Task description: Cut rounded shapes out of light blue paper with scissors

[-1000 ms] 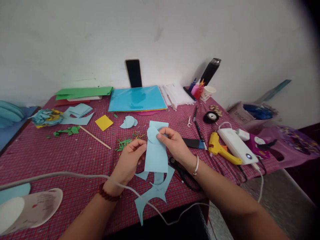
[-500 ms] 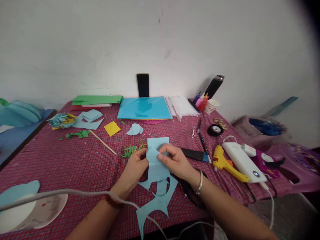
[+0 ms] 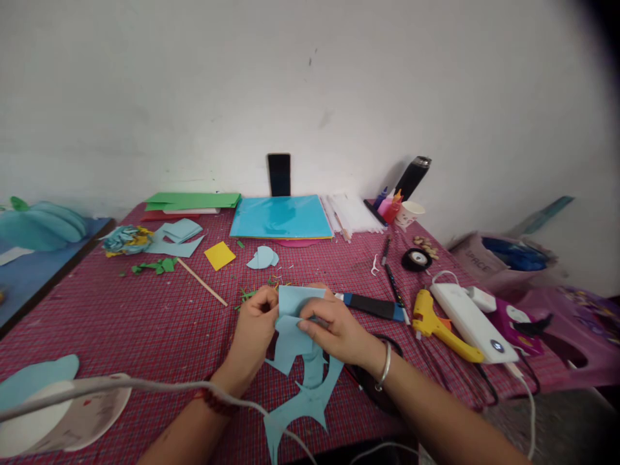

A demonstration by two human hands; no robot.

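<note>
A piece of light blue paper is held up between both hands over the table. My left hand pinches its left edge. My right hand is closed on the right side, thumb in front and some fingers hidden behind the sheet. The upper part of the paper bends back, and a rounded fold shows near the fingertips. Below lie light blue paper offcuts with curved cut edges. Green and yellow paper shreds sit just beyond my left hand.
A blue-handled tool, a yellow glue gun and a white power bank lie at right. A wooden stick and a yellow square are at left. A white cable crosses in front of my left forearm.
The blue paper has tilted, and its lower part has swung slightly left. Both hands have shifted a little, still gripping it. The whole view has dipped slightly lower in the frame.
</note>
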